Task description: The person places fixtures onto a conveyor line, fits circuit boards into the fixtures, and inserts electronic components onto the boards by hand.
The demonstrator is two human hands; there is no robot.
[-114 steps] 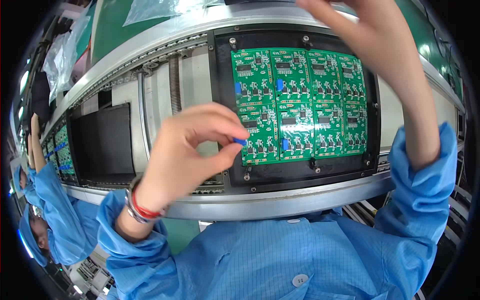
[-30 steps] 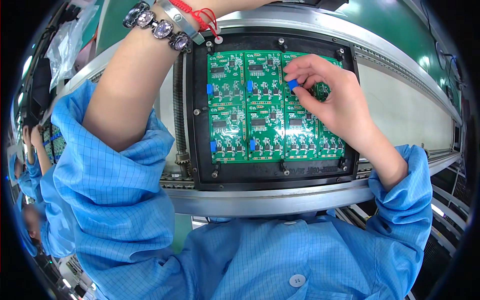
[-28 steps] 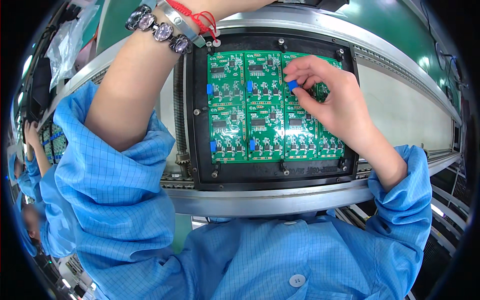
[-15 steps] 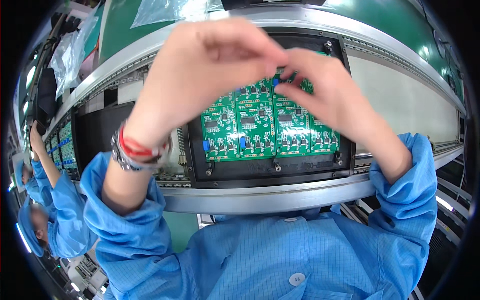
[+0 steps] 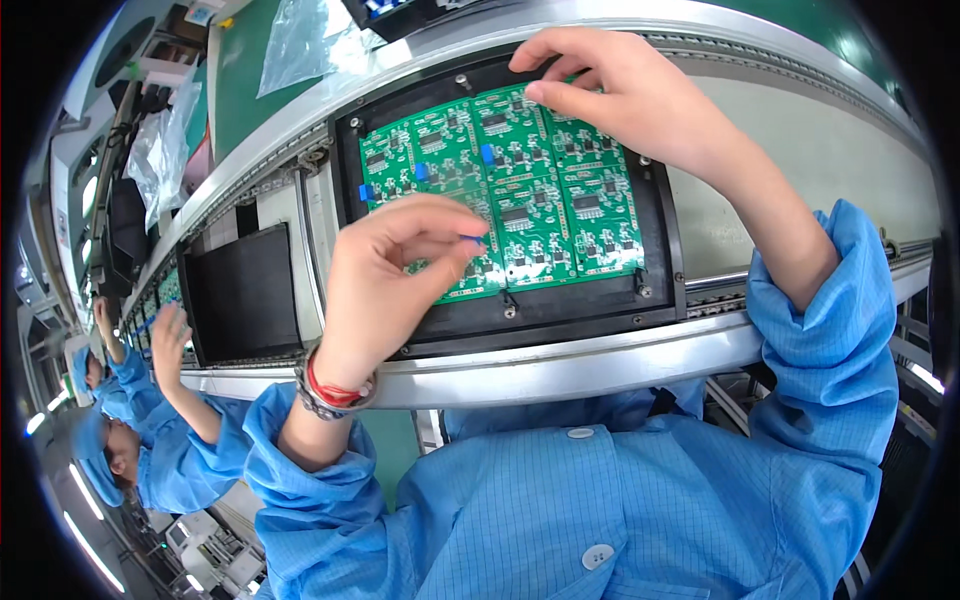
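Observation:
A panel of joined green circuit boards (image 5: pixel 530 190) lies in a black carrier frame (image 5: pixel 580 325). My left hand (image 5: pixel 385 275) hovers over the panel's near left part. Its thumb and forefinger pinch a small blue component (image 5: pixel 473 240). Over the far right part is my right hand (image 5: pixel 630 95), with fingers bent and thumb and forefinger apart; nothing shows between them. More blue components stand on the boards: one at the left edge (image 5: pixel 367 192), a second beside it (image 5: pixel 421 172) and a third farther right (image 5: pixel 488 154). My left hand hides some of the panel.
Metal conveyor rails (image 5: pixel 540 370) run along both sides of the carrier. To its left sits a black plate (image 5: pixel 245 300). Beyond the far rail are a black bin (image 5: pixel 400 18) with blue pieces and a clear plastic bag (image 5: pixel 310 45). Co-workers in blue (image 5: pixel 165 440) are at the left.
My hands were together above the panel and are now apart. The left has come nearer and lower with the blue component showing in its pinch; the right has moved farther away. The view has shifted.

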